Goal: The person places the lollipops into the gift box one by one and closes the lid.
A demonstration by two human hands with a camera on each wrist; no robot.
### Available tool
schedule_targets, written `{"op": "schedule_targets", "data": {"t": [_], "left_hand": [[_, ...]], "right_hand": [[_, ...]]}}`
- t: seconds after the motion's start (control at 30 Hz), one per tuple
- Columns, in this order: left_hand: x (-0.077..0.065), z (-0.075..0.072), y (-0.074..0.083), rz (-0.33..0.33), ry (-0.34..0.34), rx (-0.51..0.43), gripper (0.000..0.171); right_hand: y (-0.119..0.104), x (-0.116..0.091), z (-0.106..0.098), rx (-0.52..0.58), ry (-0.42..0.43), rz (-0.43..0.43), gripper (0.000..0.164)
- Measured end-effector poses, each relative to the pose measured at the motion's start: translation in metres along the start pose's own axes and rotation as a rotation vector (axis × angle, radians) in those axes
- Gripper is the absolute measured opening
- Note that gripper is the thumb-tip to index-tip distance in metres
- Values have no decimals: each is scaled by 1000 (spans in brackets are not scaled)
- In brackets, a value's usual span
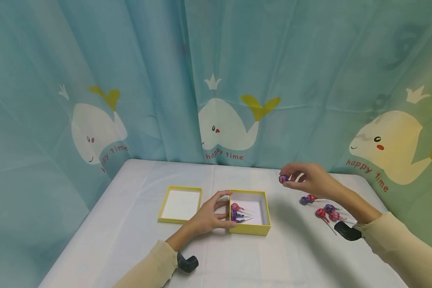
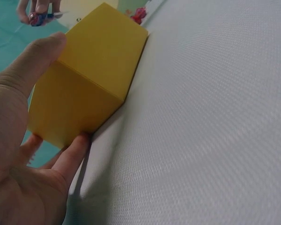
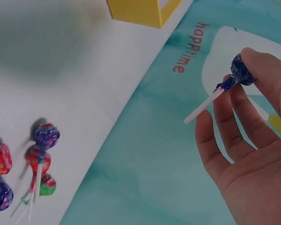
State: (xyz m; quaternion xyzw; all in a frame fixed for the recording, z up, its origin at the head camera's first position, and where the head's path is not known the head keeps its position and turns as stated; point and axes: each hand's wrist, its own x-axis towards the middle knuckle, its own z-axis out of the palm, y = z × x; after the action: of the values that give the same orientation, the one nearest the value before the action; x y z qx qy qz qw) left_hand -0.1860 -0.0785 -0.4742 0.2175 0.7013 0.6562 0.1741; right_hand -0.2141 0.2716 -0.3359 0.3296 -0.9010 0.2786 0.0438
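Note:
My right hand [image 1: 311, 182] is raised above the table, right of the yellow box [image 1: 251, 229]. It pinches a purple-wrapped lollipop [image 3: 242, 70] by its candy head, and the white stick points away from the fingers in the right wrist view. My left hand [image 1: 210, 214] grips the open box by its left side, thumb at the near corner and fingers toward the far one. Inside the box lie a red lollipop [image 1: 236, 207] and purple lollipops [image 1: 234, 216], heads against the left wall. In the left wrist view the thumb [image 2: 40, 58] presses the yellow side.
A yellow-edged lid [image 1: 181, 205] lies inside up, left of the box. Several loose lollipops, among them a red one [image 1: 320, 213] and a purple one [image 1: 329, 208], lie on the white table [image 1: 273, 260] below my right forearm. A whale-print curtain [image 1: 158, 100] hangs behind the table.

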Motion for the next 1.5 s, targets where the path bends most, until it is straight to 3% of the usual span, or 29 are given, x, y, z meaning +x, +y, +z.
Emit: {"op": "schedule_targets", "data": {"t": [0.53,0.8,1.2,1.5], "left_hand": [[0,0,0,4,-12,-27,94],[0,1,2,3,-15,-37,94],[1,1,2,25,-28,-28,93],[-1,0,0,36,-33,-45,92]], "right_hand": [[-9,14,14,46,-37,21,25],[-21,28,29,120,-81,24,23],[-34,45,72,170,-115,2,20],[-38,45,104,167,-99,6,20]]}}
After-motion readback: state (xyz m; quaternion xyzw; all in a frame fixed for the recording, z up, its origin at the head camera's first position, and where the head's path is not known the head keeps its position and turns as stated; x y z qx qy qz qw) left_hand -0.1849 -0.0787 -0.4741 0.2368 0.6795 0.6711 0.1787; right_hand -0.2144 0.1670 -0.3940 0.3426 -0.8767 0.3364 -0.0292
